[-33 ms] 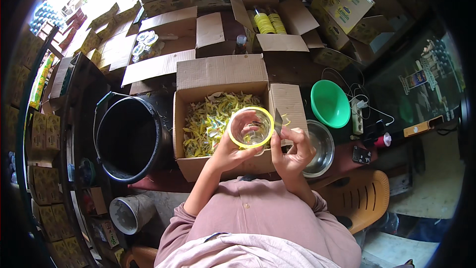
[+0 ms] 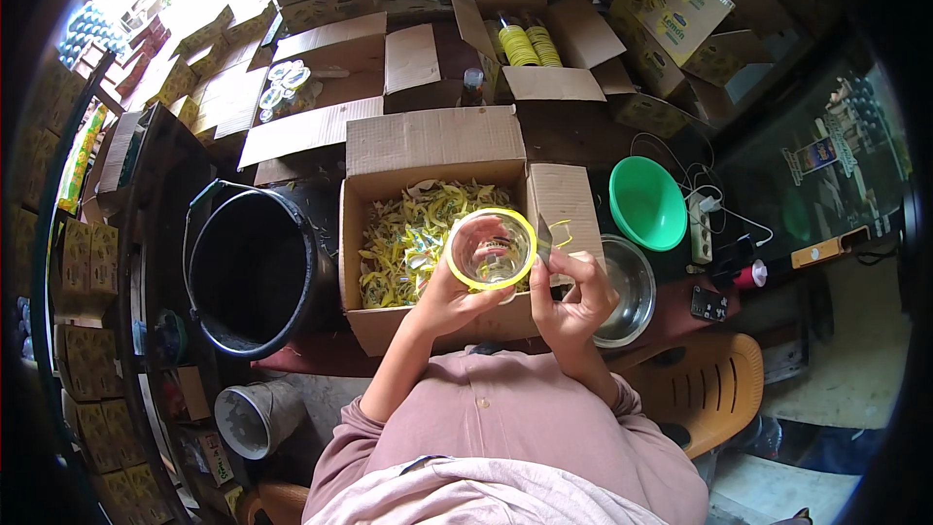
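Note:
My left hand (image 2: 449, 294) is wrapped round a clear plastic cup (image 2: 494, 253) with a yellow rim, its open mouth tilted up toward me. My right hand (image 2: 580, 299) grips a knife, with the dark pointed blade (image 2: 545, 231) standing up against the right side of the rim. The handle is mostly hidden in my fingers. A thin yellow strip (image 2: 562, 225) curls out beside the blade. Under the cup stands an open cardboard box (image 2: 442, 160) holding a heap of yellow and whitish plastic shreds (image 2: 408, 233).
Left of the box is a black bucket (image 2: 199, 292). To the right are a green bowl (image 2: 641, 199), a metal bowl (image 2: 637, 287) and a power strip (image 2: 700, 233) with cables. Farther back, an open carton (image 2: 554, 86) holds stacked yellow-rimmed cups (image 2: 520, 44); another carton (image 2: 311, 131) lies left.
The yellow strip beside the blade now sticks out farther to the right. The cup has turned slightly in my left hand; both hands stay in nearly the same place.

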A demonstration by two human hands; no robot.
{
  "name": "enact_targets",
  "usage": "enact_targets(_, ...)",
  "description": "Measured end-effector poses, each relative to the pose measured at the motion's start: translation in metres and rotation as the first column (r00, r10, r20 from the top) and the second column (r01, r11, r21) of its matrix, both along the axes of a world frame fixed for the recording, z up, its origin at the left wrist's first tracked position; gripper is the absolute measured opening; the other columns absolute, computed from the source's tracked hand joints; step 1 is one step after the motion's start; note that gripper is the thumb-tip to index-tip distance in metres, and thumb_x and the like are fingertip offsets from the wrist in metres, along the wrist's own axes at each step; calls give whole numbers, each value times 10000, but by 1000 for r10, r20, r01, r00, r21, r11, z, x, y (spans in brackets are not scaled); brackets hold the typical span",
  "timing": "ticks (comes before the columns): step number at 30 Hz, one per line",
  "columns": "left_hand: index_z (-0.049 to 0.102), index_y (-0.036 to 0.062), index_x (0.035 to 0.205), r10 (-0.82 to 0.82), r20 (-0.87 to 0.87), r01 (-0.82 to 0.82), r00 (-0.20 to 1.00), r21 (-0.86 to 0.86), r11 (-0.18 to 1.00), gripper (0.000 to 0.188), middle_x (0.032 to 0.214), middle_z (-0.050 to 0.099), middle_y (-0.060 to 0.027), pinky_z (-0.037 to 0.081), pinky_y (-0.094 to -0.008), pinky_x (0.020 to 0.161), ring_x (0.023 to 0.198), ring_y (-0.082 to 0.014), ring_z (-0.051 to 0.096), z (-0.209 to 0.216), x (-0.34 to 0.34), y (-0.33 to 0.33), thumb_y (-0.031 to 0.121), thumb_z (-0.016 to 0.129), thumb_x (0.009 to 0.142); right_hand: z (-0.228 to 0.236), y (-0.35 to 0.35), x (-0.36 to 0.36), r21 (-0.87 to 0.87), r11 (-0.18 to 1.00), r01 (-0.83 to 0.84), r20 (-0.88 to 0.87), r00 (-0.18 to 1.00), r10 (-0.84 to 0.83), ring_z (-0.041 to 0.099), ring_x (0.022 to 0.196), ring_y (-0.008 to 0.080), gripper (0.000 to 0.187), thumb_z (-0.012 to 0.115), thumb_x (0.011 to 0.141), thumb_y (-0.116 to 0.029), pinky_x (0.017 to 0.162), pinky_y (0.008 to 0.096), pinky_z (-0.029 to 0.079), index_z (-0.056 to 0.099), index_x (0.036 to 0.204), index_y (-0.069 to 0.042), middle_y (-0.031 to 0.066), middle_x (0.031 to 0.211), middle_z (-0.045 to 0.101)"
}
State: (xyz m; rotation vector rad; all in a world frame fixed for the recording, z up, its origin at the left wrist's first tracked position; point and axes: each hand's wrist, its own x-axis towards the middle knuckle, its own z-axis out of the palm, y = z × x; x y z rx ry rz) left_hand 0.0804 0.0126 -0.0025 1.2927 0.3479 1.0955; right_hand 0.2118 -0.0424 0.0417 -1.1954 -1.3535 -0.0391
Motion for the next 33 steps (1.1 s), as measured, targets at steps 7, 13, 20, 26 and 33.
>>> enact_targets(7,324,29,1225,29,-76,-23,997,85,996,664,1189,375,-89,371,-346,916,1122,-195,401,-1,-5,1,41,681,665,-2,4,-1,78,993,84,177,979,-97,574,553,171,210,662,644,62,514,256,464,620,825,-35,64,665,594)
enact_targets(13,336,12,1225,100,-204,-53,974,222,974,685,1178,402,-108,406,-330,892,1102,-215,439,1,-8,-2,31,664,624,6,9,4,-46,999,-12,76,997,15,581,561,171,185,660,655,51,527,255,468,616,818,-25,67,661,589)
enact_targets(20,316,22,1227,58,-120,-52,991,52,997,671,1180,374,-94,375,-338,912,1128,-198,405,4,-6,0,55,664,655,-1,4,5,-56,998,-41,-64,997,37,583,564,156,184,665,662,40,528,244,465,612,821,-38,66,643,581)
enact_targets(26,338,15,1227,91,-198,-62,976,149,987,680,1169,413,-100,406,-317,890,1086,-206,450,5,-11,4,11,646,621,0,5,5,-35,999,-14,83,996,17,565,551,161,205,661,655,47,510,251,458,615,832,-46,64,638,570)
enact_targets(33,377,13,1193,102,-321,-22,942,243,970,674,1143,426,-116,428,-326,862,1066,-222,465,10,-14,3,28,674,588,1,13,9,-13,1000,1,180,984,1,566,555,172,224,664,643,54,517,268,462,622,838,-48,62,653,570)
